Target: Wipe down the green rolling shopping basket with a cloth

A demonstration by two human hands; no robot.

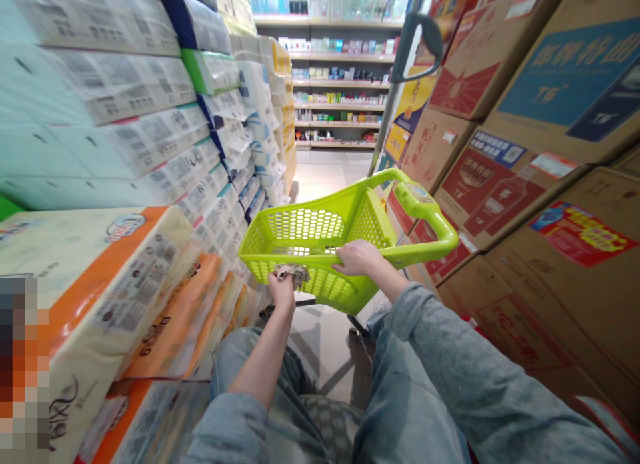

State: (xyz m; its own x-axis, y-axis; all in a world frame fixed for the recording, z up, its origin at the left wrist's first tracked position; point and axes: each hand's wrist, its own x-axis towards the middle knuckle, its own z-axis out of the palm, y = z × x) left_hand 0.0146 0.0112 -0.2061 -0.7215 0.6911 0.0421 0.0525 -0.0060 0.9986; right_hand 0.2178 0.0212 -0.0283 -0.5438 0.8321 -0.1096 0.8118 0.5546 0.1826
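Note:
A lime-green shopping cart (305,225) with perforated basket walls stands sideways in front of me, its handle toward the right. My left hand (283,289) is closed on a crumpled greyish cloth (294,273), which lies against the outside of the near basket wall. On the near rim, closer to the handle, my right hand (359,258) has its fingers wrapped over the edge. The inside of the basket shows through the holes, and I cannot make out anything lying in it.
Wrapped paper packs (150,84) are stacked along the left, with orange-and-cream packs (160,317) close by my left arm. Cardboard boxes (530,184) rise on the right. A grey handle on a pole (400,57) stands beyond the cart. Stocked shelves (340,81) line the far end.

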